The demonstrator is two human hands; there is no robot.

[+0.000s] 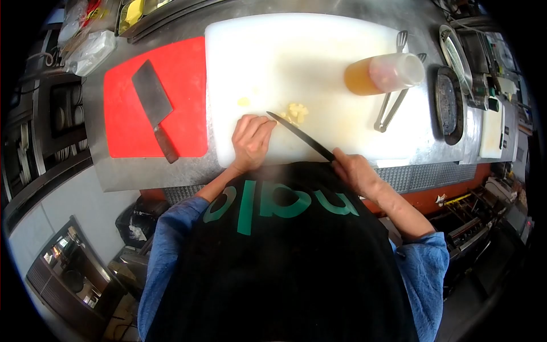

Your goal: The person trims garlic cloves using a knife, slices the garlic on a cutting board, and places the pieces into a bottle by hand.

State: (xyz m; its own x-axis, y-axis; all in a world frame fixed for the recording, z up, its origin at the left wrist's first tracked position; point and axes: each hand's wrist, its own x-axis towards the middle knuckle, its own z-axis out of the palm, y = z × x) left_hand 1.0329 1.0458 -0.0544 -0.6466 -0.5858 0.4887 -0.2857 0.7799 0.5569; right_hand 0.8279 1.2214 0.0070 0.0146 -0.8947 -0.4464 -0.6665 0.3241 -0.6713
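Note:
My right hand point(354, 172) grips the handle of a long, dark-bladed kitchen knife point(302, 137). Its blade slants up and left over a white cutting board point(250, 51), with the tip close to my left fingertips. Fingers curled, my left hand point(250, 139) presses down on the board at a small pale piece that looks like garlic, mostly hidden by the fingers. Just beyond the blade lies a small heap of chopped pale yellow garlic point(297, 111). A thin flat slice point(244, 101) sits apart from it, above my left hand.
A cleaver point(152, 94) rests on a red cutting board point(122, 114) at left. On the white board's right side are a squeeze bottle point(364, 75) of amber liquid and metal tongs point(390, 108). A dark oval pan point(449, 105) stands farther right; a plastic bag point(91, 52) lies upper left.

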